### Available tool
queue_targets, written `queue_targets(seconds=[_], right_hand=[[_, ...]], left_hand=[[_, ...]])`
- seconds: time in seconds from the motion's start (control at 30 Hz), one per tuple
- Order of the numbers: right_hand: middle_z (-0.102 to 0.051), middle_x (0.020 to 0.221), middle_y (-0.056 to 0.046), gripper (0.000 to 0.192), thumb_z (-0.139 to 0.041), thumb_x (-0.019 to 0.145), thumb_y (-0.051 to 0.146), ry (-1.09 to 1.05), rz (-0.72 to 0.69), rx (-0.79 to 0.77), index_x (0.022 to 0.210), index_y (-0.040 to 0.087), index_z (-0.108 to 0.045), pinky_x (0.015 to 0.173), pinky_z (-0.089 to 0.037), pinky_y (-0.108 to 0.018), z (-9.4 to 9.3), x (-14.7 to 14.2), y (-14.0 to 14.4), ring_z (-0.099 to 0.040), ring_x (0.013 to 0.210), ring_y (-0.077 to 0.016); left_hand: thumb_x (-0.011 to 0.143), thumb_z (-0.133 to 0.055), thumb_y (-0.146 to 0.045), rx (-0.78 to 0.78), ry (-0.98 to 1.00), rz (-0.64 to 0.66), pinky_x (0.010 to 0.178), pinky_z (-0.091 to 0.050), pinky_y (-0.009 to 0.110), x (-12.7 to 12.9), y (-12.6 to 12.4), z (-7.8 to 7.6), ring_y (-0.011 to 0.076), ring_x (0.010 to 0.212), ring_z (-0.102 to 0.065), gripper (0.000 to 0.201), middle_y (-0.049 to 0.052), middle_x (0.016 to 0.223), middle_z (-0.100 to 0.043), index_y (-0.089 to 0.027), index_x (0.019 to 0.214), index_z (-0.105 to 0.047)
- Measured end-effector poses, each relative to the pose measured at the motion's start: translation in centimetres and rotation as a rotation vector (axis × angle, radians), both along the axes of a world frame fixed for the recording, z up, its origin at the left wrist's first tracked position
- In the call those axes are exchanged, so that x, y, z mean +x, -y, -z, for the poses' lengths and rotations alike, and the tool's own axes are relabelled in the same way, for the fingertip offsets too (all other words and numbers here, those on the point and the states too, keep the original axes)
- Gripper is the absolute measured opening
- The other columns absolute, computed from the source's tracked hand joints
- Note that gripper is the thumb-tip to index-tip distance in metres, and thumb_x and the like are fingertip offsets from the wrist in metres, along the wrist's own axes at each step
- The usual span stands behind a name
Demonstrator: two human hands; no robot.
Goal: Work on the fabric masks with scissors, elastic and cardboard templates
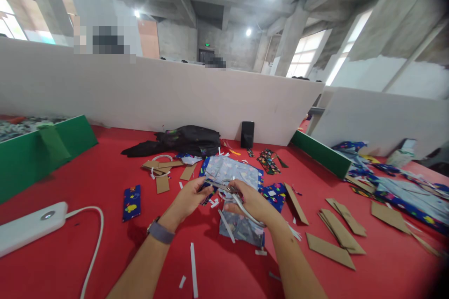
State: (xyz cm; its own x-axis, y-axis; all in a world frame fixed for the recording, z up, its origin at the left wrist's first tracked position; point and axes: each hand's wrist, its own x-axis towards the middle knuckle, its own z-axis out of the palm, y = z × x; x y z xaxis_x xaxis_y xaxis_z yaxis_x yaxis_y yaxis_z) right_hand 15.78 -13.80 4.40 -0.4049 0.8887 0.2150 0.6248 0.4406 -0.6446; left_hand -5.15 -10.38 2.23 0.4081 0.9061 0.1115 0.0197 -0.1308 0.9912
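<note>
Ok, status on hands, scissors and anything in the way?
Right hand holding scissors. Left hand at their tips, its hold unclear. Patterned cloth underneath, white strip lying on it.

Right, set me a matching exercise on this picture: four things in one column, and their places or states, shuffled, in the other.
Things:
1. scissors
2. black phone
3. wristband
4. white device

Places or states:
A. joined to a white cable
B. around the left wrist
C. in the right hand
D. upright by the white partition

Right pairs: 1-C, 2-D, 3-B, 4-A
</note>
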Motion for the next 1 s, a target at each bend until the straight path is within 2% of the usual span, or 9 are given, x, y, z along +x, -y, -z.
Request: queue_targets(seconds=[0.4,1.0], right_hand=[[-0.058,0.089,-0.003,0.038,-0.065,0.072,0.041,0.055,0.034,0.011,0.1,0.02,-0.052,0.065,-0.04,-0.025,0.08,-0.21,0.06,-0.052,0.074,-0.0158],[-0.059,0.078,-0.001,0.033,-0.065,0.072,0.043,0.047,0.056,0.047,0.093,0.02,-0.055,0.055,-0.034,-0.022,-0.1,-0.64,0.08,-0.048,0.063,-0.013]], left_hand=[[0.074,-0.058,-0.039,0.058,-0.028,-0.012,0.052,-0.032,0.02,-0.12,-0.09,0.05,0.0088,0.055,-0.039,0.033,-0.002,0.065,-0.052,-0.014,0.095,-0.061],[0.074,-0.057,-0.041,0.045,-0.035,-0.039,0.05,-0.03,0.02,-0.29,-0.07,0.1,0.0086,0.052,-0.034,0.029,-0.005,0.056,-0.042,-0.015,0.087,-0.06]])
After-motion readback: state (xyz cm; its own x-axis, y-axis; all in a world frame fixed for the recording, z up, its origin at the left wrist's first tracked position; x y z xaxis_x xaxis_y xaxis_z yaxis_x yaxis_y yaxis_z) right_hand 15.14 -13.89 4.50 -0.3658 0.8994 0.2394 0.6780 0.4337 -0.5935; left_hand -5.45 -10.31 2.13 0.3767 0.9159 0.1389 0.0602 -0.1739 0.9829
